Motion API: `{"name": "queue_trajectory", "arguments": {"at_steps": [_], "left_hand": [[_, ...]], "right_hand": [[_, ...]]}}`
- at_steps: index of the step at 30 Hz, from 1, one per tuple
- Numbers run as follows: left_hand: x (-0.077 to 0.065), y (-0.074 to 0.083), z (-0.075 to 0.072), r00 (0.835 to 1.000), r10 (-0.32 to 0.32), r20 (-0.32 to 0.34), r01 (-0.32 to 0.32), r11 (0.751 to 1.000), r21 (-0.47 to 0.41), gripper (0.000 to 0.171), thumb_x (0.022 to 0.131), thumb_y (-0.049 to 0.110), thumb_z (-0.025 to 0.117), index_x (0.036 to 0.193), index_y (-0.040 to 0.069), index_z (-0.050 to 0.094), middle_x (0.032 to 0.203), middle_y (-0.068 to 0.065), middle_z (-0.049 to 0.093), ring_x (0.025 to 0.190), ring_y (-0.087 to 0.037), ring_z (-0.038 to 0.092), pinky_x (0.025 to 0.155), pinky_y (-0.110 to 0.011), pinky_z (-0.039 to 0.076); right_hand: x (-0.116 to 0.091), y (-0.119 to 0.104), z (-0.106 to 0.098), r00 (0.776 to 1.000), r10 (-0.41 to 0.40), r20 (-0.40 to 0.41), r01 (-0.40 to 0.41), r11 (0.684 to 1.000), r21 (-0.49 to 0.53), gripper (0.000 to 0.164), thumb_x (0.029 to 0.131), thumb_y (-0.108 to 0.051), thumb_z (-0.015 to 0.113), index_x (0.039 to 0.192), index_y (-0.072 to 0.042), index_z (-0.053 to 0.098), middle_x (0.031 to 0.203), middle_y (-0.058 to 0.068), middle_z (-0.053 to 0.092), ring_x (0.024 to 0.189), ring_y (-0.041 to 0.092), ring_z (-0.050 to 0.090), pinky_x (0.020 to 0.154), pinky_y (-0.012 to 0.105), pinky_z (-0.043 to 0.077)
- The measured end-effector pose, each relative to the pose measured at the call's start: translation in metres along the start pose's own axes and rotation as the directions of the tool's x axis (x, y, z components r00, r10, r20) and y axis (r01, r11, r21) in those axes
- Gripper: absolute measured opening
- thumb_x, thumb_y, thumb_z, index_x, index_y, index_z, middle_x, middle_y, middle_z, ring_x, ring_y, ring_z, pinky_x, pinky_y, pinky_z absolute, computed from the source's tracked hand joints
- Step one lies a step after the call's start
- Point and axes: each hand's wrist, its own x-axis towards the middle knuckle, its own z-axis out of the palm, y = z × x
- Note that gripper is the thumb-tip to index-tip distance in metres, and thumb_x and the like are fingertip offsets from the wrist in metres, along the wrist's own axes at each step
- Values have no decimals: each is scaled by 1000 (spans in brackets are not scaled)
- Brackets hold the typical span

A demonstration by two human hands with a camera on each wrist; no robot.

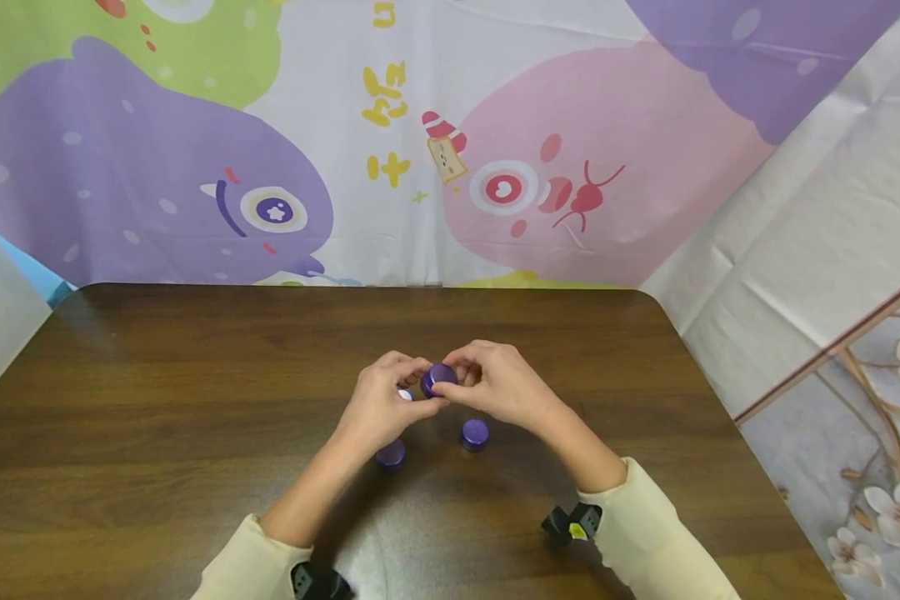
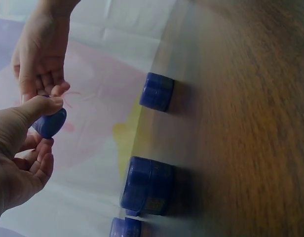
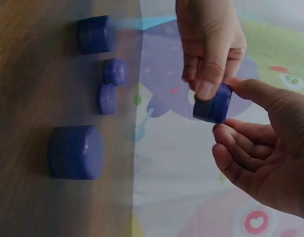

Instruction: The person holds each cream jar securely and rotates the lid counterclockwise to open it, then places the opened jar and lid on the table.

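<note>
Remotely, I judged the purple jar (image 1: 437, 377) light, stiff, slick, best side-gripped; left hand (image 1: 376, 398), nine o'clock, and right hand (image 1: 501, 381), three o'clock, pinched it between fingers.

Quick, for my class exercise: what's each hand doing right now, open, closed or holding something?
Left hand: closed, holding a small purple jar.
Right hand: closed, holding the same jar.

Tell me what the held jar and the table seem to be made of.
Jar: probably plastic, with a smooth, slightly glossy finish; its even purple color and soft highlights suggest that, though coated glass is possible.
Table: wood or wood-look laminate, with a satin sheen; brown streaky grain and a pale reflection suggest it, but not which.
</note>
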Motion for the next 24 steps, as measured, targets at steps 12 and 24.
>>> {"name": "queue_trajectory", "arguments": {"at_steps": [12, 24], "left_hand": [[-3, 5, -3, 1000, -23, 7, 23, 1000, 7, 33, 69, 19, 82, 96, 6, 71, 92, -6, 63, 81, -17, 58, 71, -26, 51], [-6, 5, -4, 1000, -19, -8, 19, 1000, 1, 30, 69, 18, 82, 93, 5, 71, 90, -6, 63, 80, -25, 59, 69, -36, 52]], "right_hand": [[-3, -6, -8, 999, -3, 41, 2, 1000, 18, 39, 81, -31, 73, 110, -6, 66, 91, 2, 62, 81, 12, 57, 69, 26, 52], [-5, -6, -7, 988, -48, 149, 44, 999, 30, 38, 85, -16, 64, 123, -11, 60, 113, 1, 57, 98, 12, 58, 80, 24, 53]]}}
